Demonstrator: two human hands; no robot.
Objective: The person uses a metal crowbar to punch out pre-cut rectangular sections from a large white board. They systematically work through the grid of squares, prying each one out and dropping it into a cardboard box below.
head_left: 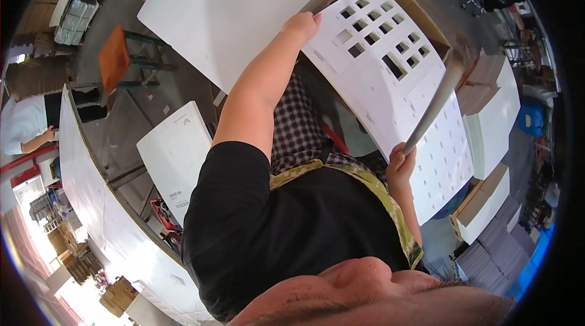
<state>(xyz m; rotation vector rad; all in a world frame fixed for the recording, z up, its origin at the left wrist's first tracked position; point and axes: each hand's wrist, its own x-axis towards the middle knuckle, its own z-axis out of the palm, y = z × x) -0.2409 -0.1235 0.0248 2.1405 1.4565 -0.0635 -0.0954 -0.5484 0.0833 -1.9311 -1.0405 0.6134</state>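
Observation:
A broad white sheet (396,99), with rows of square cut-outs at its far end and small slits nearer me, lies sloping in front of me to the right. At the sheet's far left edge my left hand (301,26) is closed on the edge, its fingers partly hidden. My right hand (401,166) is wrapped round the near end of a long grey stick-like tool (431,111), held over the sheet's right part. The tool widens away from me, and its far end blurs into brown, so its head cannot be made out.
A brown cardboard edge (420,12) borders the cut-out sheet. Large plain white boards (201,21) lie to the left. A stack of white sheets (177,149) stands by my left side, near an orange-topped stool (116,61). Stacked boards (496,113) line the right. Another person (27,122) stands far left.

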